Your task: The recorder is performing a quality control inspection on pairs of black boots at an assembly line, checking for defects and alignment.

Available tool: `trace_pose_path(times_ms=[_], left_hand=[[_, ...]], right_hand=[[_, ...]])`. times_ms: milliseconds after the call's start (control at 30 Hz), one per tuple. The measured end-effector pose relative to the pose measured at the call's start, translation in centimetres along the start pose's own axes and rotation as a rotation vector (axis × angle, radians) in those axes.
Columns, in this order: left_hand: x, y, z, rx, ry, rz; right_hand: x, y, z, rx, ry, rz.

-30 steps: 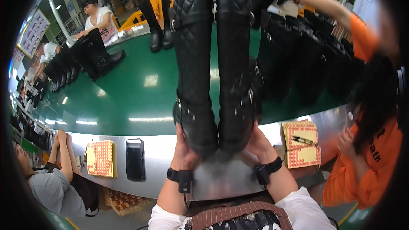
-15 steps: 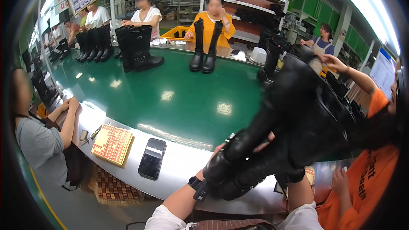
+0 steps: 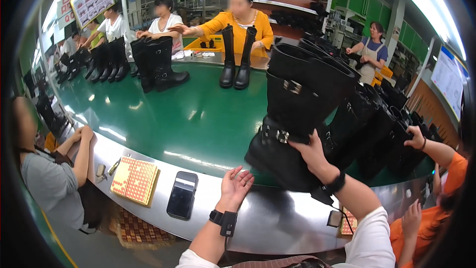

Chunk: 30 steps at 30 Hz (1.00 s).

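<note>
A tall black boot (image 3: 292,99) with metal buckles at the shaft and ankle stands slightly tilted at the near edge of the green table (image 3: 198,124); at least one more boot top shows right behind it. My right hand (image 3: 315,159) grips its ankle from the right side, thumb near the buckle. To the left of the boot, above the metal edge strip, my left hand (image 3: 237,186) is open, palm up and fingers spread, holding nothing. A dark wristband with a small box sits on my left wrist.
A phone (image 3: 182,196) and a yellow block of red-dotted stickers (image 3: 134,181) lie on the metal strip (image 3: 277,218). Many black boots (image 3: 382,124) crowd the right; more stand at the far side. A co-worker in orange reaches toward the right-hand boots. Another person stands at left.
The boots went from lying tilted across my hands to standing nearly upright on the table. My left hand has let go. The person in yellow opposite has stretched an arm leftward.
</note>
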<state>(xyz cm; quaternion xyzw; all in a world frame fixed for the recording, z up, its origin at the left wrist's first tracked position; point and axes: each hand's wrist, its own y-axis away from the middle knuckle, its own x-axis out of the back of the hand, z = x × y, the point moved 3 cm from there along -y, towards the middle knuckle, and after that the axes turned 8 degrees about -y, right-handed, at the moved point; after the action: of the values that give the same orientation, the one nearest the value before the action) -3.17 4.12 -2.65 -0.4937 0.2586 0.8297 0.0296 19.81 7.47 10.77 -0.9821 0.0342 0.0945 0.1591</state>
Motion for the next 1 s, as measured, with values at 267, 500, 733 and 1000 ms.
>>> trace_pose_path(times_ms=[267, 500, 733, 1000], left_hand=[[1.4, -1.2, -0.9, 0.033, -0.259, 0.057], [1.6, -0.5, -0.5, 0.005, -0.263, 0.065], [1.0, 0.0, -0.4, 0.029, -0.294, 0.127], [0.3, 0.6, -0.2, -0.001, -0.396, 0.087]], right_hand=[[-0.4, -3.8, 11.0, -0.127, 1.130, 0.295], [-1.3, -4.0, 11.1, 0.176, 1.092, 0.184], [0.1, -13.0, 10.7, 0.312, 0.956, 0.484], [3.2, -25.9, 15.7, -0.198, 1.223, 0.216]])
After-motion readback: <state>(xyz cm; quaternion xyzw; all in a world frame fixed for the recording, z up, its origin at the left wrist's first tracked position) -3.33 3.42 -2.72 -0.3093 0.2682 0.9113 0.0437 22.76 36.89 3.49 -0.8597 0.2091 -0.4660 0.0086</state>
